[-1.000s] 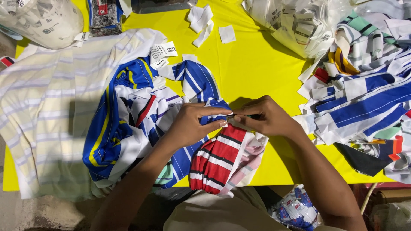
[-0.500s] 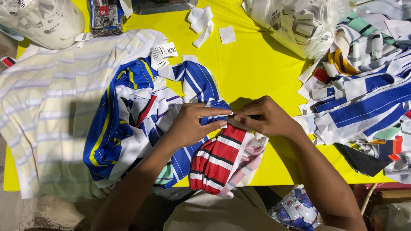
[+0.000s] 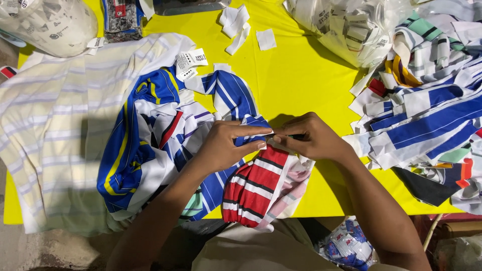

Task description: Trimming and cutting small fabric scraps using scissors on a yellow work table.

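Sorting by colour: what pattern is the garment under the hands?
Red garment, white and dark stripes; head view.

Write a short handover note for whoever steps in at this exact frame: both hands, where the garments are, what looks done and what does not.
Left hand: fingers pinched on a bit of blue-and-white striped cloth at the table's middle.
Right hand: closed on the same spot from the other side, fingertips meeting the left's; what it grips is hidden.
Things: red striped garment hangs over the near edge under the hands; blue, white and yellow garment bunched to the left, on a pale striped shirt.
Done: a heap of striped garments lies at right.
Left: white paper tags and scraps lie loose on the yellow table.
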